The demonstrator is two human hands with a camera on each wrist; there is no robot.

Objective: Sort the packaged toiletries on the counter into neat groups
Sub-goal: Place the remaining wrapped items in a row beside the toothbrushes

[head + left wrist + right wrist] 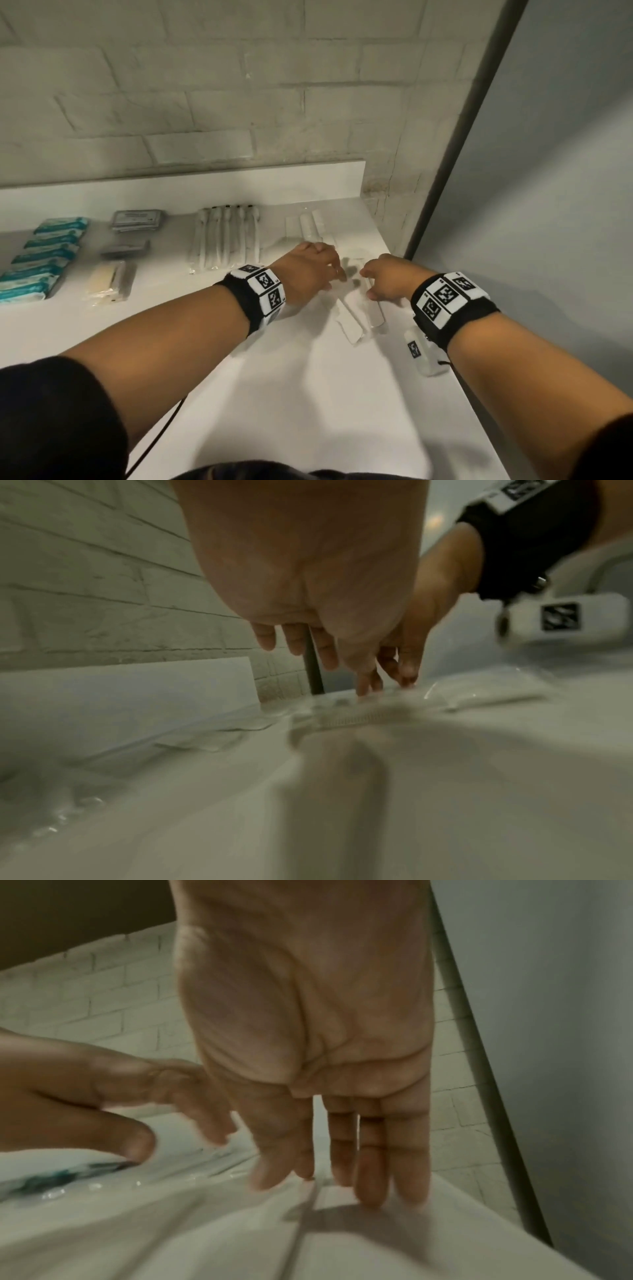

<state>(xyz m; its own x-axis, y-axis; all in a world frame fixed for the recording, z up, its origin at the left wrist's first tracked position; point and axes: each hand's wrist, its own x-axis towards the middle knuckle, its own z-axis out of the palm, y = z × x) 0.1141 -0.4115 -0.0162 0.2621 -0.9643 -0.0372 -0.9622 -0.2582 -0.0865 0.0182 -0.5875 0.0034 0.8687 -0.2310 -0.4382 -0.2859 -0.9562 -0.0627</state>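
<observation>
Two long white packets in clear wrap (352, 318) lie side by side on the white counter (274, 394) near its right end. My left hand (329, 270) reaches over their far ends, fingers straight and pointing down onto the wrapping (356, 718). My right hand (380, 281) is just right of it, its straight fingertips (373, 1191) resting on a packet (342, 1245). In the right wrist view the left hand (103, 1096) presses its thumb on crinkled wrap. Neither hand visibly grips anything.
Sorted rows stand along the back: teal packets (44, 253) at far left, grey packets (137, 219), beige packets (109, 281), wrapped toothbrushes (226, 236), white combs (308, 222). A grey wall panel (548, 171) bounds the counter's right edge.
</observation>
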